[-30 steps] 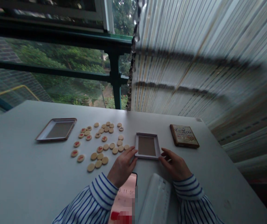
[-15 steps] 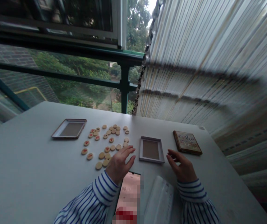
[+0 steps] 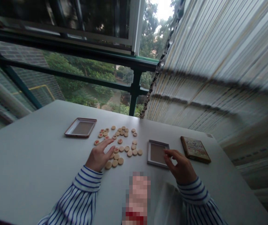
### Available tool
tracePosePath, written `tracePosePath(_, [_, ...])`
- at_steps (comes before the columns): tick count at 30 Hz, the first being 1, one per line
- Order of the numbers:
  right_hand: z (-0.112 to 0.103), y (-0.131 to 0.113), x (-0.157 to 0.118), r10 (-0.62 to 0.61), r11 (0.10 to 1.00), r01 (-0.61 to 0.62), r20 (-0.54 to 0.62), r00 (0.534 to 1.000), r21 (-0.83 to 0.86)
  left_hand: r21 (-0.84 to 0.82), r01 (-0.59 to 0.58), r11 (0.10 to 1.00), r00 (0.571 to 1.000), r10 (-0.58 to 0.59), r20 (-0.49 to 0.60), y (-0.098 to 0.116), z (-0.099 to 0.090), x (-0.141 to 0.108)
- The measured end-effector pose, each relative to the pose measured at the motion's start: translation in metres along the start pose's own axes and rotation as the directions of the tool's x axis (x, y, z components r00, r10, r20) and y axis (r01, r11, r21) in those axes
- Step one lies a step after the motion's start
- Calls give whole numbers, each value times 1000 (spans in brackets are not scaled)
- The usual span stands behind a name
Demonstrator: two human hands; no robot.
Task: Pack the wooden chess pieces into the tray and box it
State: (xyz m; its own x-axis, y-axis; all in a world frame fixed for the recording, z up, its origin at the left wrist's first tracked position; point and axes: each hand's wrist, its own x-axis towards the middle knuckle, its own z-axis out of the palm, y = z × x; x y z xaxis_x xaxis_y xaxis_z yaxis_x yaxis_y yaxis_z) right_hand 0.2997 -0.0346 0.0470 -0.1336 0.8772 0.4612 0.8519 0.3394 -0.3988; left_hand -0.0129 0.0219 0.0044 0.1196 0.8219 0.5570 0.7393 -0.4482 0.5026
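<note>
Round wooden Chinese chess pieces (image 3: 120, 141) lie scattered over the middle of the table, some with red or dark characters showing, others plain side up. My left hand (image 3: 98, 155) hovers at the left edge of this group, thumb and fingers apart, hiding some pieces; it holds nothing I can see. A shallow open box (image 3: 157, 165) with a brown bottom stands right of the pieces. At its right rim is my right hand (image 3: 182, 166), fingers curved, a small gap between thumb and forefinger. Whether it touches the rim I cannot tell.
A second shallow tray-like lid (image 3: 68, 128) lies at the back left. A flat decorated box (image 3: 195, 149) is at the right. In front lie a phone with a pixelated screen (image 3: 138, 193) and a clear plastic wrapper (image 3: 168, 203). Window railing and a string curtain (image 3: 182, 81) border the table's far side.
My left hand has moved left, from beside the open box to the left part of the pieces. My right hand has come over the open box's right rim. The view has shifted slightly.
</note>
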Motion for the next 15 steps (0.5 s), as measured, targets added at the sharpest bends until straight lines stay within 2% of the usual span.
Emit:
tracePosePath(8, [19,-33,29,-113,992,118,126,986,-33,-43,-5,999,1000,4,-21,-2,10,-9])
tracePosePath(15, [38,-62,48,-179,975,207,269,946,-79,-51,-30,998,1000,30,1,-3,18,-13])
